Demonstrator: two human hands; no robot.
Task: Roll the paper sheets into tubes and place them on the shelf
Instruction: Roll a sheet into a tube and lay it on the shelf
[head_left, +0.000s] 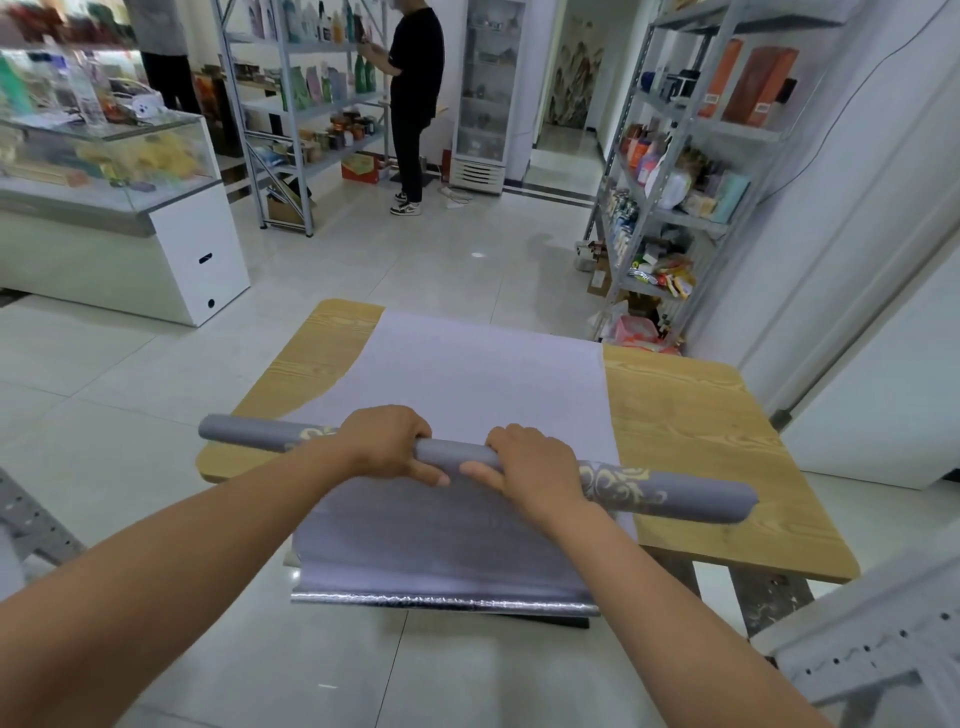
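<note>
A grey paper tube (691, 500) with a cream floral print lies crosswise over the wooden table (691, 415). My left hand (387, 444) grips it left of its middle, fingers curled over the top, thumb underneath. My right hand (535, 470) grips it just to the right in the same way. Under the tube a wide pale sheet (467, 374) lies flat on the table. Its near end hangs over the front edge and curls into a silvery roll (447, 603).
A metal shelf rack (675, 171) full of goods stands at the right wall, another rack (306, 104) at the back left. A glass counter (104, 171) is at the left. A person in black (413, 93) stands at the far rack. Perforated metal rails (857, 665) are at the bottom right.
</note>
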